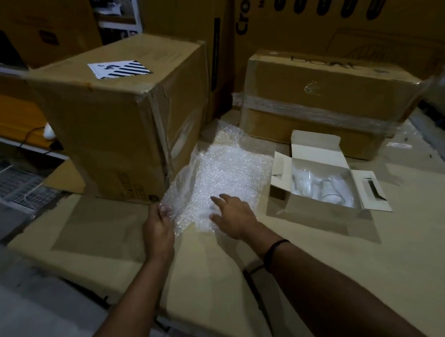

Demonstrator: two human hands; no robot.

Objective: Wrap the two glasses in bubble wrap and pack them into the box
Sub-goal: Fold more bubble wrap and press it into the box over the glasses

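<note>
A sheet of bubble wrap (224,173) lies on the cardboard surface in the middle of the head view. My left hand (158,224) pinches its near left corner. My right hand (234,214) rests on the near part of the sheet with fingers spread. To the right stands a small open white box (316,208) with its flaps out. Inside it lie two clear glasses (318,187), side by side, hard to make out in the dim light.
A large taped carton (118,116) stands right behind the sheet on the left. Another carton wrapped in clear film (322,101) sits behind the small box. Tall printed cartons form the back wall. The flat cardboard surface (371,264) ends at an edge on the near left.
</note>
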